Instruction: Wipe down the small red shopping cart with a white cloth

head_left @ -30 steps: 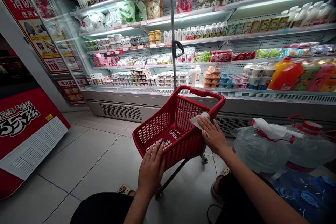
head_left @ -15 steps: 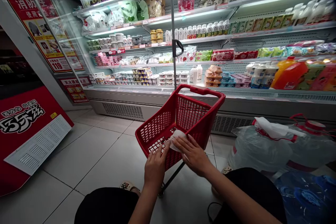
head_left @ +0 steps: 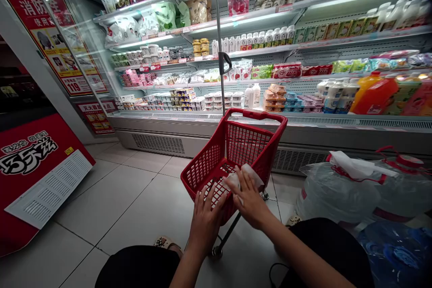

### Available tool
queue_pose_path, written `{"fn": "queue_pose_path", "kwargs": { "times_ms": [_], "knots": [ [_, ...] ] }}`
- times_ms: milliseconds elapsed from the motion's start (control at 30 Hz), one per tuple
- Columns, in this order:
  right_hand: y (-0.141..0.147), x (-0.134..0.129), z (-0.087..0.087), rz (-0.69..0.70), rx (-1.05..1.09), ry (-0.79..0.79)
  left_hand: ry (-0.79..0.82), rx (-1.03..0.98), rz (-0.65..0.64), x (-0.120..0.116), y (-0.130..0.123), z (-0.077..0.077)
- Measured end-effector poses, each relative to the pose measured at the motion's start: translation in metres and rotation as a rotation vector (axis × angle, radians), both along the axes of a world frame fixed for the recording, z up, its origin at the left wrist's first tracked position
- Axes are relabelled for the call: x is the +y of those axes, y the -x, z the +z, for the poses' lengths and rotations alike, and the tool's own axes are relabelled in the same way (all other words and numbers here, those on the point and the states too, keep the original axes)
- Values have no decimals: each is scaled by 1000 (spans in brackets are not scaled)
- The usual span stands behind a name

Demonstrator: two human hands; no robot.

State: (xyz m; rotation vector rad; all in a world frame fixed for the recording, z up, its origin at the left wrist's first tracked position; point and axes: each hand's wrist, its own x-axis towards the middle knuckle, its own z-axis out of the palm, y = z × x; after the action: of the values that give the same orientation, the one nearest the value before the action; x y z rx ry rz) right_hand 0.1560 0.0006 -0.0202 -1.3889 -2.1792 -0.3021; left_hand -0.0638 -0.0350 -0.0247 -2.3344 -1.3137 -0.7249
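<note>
Shifted since second ago: white crumpled wipe cloth under flat right hand, from far rim to near side wall of red plastic mesh shopping basket; wiping nearer face now; left hand bracing near wall, fingers splayed open

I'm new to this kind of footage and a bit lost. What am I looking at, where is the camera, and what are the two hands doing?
The camera sits on a person's head and looks forward and down, so the two bare arms reaching in from the bottom are that person's own. No machine is involved. The person is low to the floor in a shop aisle, facing a lit chilled shelf of packaged food and drinks.

In front of them stands a small red shopping cart on a tiled floor. The left hand rests flat against the cart's near wall. The right hand presses a white cloth against the cart's side. To the right lie big water jugs with another white cloth on top.
</note>
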Motion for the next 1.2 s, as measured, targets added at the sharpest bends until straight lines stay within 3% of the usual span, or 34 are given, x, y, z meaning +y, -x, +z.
{"fn": "queue_pose_path", "kwargs": {
  "times_ms": [100,200,367,467,633,733,833,933,1033,1200],
  "knots": [
    [6,-17,7,130,-72,20,14,28,3,2,4,-3],
    [-20,-6,17,189,-153,27,17,2,7,1,7,-2],
    [-73,41,21,25,-157,10,25,-47,-13,0,5,-1],
    [-74,51,14,-45,-147,0,-7,-28,13,1,-1,-4],
    [-26,10,-2,-53,-76,-25,-32,14,65,2,-11,-10],
    [0,-26,-1,103,-98,6,-44,-24,70,1,-17,-13],
    [-3,-39,7,247,-146,44,-17,-119,37,-2,-15,-12],
    [-32,-19,11,271,-158,57,78,-127,-65,-3,-4,-3],
    [-65,17,10,158,-113,66,117,-20,-144,1,12,8],
    [-84,59,7,-48,-38,150,71,68,-32,20,22,14]
  ]
}}
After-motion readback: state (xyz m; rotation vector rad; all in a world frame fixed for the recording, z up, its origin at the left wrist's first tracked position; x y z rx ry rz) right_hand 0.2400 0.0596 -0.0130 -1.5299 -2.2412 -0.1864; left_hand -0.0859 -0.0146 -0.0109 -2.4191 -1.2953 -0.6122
